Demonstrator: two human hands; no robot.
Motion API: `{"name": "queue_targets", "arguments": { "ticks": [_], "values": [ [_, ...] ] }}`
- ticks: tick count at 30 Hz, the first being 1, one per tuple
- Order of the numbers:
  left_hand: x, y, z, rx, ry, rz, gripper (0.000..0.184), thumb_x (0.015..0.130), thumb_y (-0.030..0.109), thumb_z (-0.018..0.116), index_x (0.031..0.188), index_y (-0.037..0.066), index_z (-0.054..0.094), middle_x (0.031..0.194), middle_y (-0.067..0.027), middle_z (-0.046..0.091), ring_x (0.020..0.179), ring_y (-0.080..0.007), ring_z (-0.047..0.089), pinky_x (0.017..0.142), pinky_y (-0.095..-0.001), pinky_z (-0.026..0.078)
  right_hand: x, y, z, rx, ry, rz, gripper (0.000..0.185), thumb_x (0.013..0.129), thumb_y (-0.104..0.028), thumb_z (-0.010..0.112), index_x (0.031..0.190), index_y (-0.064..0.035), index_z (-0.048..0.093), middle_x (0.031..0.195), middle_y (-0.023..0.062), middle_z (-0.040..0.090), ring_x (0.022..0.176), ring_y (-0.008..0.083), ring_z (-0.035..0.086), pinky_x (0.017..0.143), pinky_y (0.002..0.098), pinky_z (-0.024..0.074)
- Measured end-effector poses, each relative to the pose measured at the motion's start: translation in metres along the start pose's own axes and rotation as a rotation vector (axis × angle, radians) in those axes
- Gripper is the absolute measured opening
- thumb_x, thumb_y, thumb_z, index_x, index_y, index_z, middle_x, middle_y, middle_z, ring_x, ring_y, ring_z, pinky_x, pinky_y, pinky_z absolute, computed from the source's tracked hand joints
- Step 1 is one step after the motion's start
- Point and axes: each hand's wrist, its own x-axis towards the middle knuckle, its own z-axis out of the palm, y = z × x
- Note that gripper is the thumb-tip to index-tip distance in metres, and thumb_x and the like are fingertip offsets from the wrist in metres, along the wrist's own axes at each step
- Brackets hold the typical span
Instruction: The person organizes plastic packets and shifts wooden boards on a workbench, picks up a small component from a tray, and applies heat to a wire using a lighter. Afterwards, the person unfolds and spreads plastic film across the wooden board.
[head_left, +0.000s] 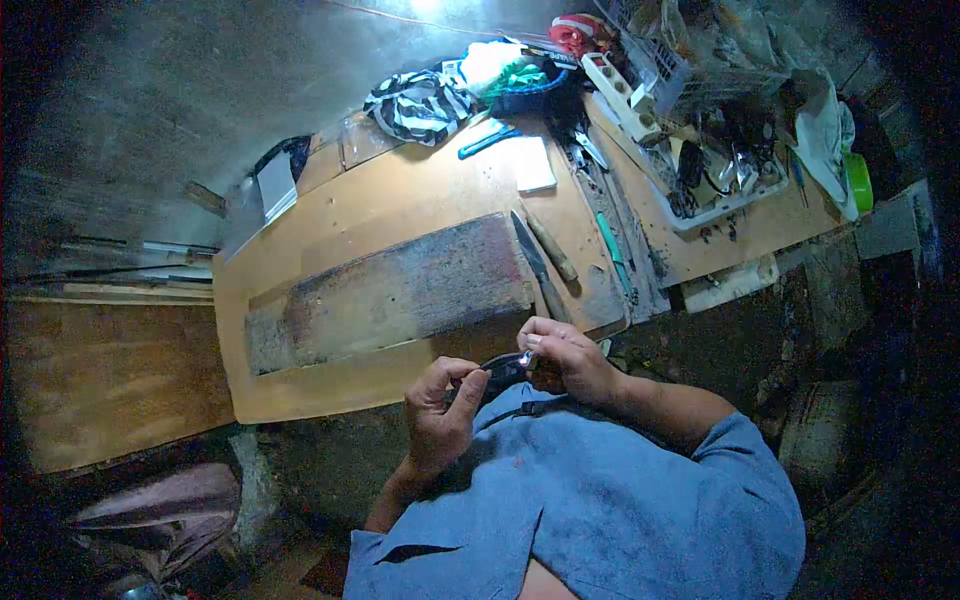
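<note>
My left hand [442,412] is closed, thumb and fingers pinched on one end of a dark strap-like piece [503,369] just in front of my blue shirt. Its other end is at my right hand [565,355], whose fingers are closed on a small shiny metal part [527,359]. Beyond the hands, a worn, stained board [390,295] lies on the wooden table [330,235]. A dark-bladed knife [532,252] and a wooden-handled tool [551,247] rest side by side at the board's right end.
Behind are a blue cutter [489,141], a white pad [536,164] and striped cloth [419,106]. To the right lie a green tool [610,243], a power strip [622,98] and a tray of metal parts [720,205]. A green round object [857,182] stands farther right.
</note>
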Motion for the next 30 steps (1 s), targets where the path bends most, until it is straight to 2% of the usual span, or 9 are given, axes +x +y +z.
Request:
{"name": "queue_targets", "arguments": {
  "ticks": [7,15,17,19,26,28,30],
  "values": [
    [0.001,-0.006,0.001,-0.02,0.012,0.035,0.008,0.084,0.007,0.063,0.081,0.0,0.06,0.074,-0.0021,0.057,0.068,-0.0084,0.05,0.062,-0.0231,0.041,-0.001,-0.003,0.0,-0.029,0.017,0.047,0.014,0.091,-0.023,0.045,0.086,-0.0102,0.047,0.074,-0.0019,0.045,0.064,0.0071,0.042,0.055,0.0219,0.0357],
    [0.003,0.004,0.003,-0.087,-0.009,-0.083,0.009,0.085,0.007,0.062,0.081,-0.001,0.061,0.075,-0.0024,0.058,0.071,-0.0082,0.051,0.064,-0.0226,0.041,-0.002,-0.006,0.002,-0.006,0.015,0.044,0.014,0.092,-0.024,0.046,0.087,-0.0105,0.047,0.074,-0.002,0.045,0.064,0.0079,0.043,0.056,0.0226,0.0367],
    [0.003,-0.001,0.001,-0.072,-0.014,-0.051,0.009,0.085,0.007,0.062,0.081,-0.001,0.061,0.075,-0.0024,0.058,0.071,-0.0079,0.051,0.064,-0.0224,0.041,-0.001,-0.005,0.003,0.005,0.008,0.041,0.015,0.092,-0.024,0.046,0.087,-0.0105,0.047,0.074,-0.0019,0.045,0.065,0.0081,0.043,0.056,0.0229,0.037],
    [0.004,-0.003,0.0,-0.057,-0.019,-0.018,0.009,0.085,0.007,0.062,0.082,-0.001,0.061,0.075,-0.0023,0.059,0.071,-0.0077,0.051,0.065,-0.0223,0.041,0.001,-0.001,0.003,-0.007,0.037,-0.007,0.015,0.091,-0.026,0.045,0.089,-0.0112,0.046,0.068,-0.0008,0.048,0.05,0.0064,0.039,0.043,0.0206,0.0278],
    [0.003,-0.004,0.001,-0.07,-0.011,-0.045,0.009,0.085,0.007,0.062,0.082,-0.001,0.061,0.075,-0.0023,0.058,0.07,-0.0078,0.051,0.065,-0.0227,0.041,0.0,-0.004,0.003,0.002,0.051,0.01,0.015,0.09,-0.026,0.045,0.089,-0.0115,0.046,0.067,-0.0011,0.047,0.05,0.0064,0.037,0.043,0.0203,0.0266],
    [0.003,-0.006,0.001,-0.08,-0.011,-0.055,0.009,0.085,0.007,0.062,0.082,-0.001,0.061,0.075,-0.0024,0.058,0.07,-0.0078,0.05,0.065,-0.0227,0.041,-0.001,-0.006,0.002,0.02,0.008,0.02,0.011,0.091,-0.021,0.046,0.087,-0.0106,0.046,0.076,-0.0026,0.043,0.068,0.0078,0.043,0.058,0.023,0.0375],
    [0.003,-0.006,0.001,-0.068,-0.015,-0.036,0.009,0.085,0.007,0.062,0.083,-0.001,0.061,0.076,-0.0025,0.058,0.07,-0.0081,0.05,0.065,-0.0229,0.041,-0.001,-0.005,0.001,0.012,0.009,0.019,0.011,0.091,-0.021,0.045,0.087,-0.0106,0.046,0.075,-0.0027,0.043,0.066,0.0075,0.042,0.057,0.0227,0.0368]
  ]
}}
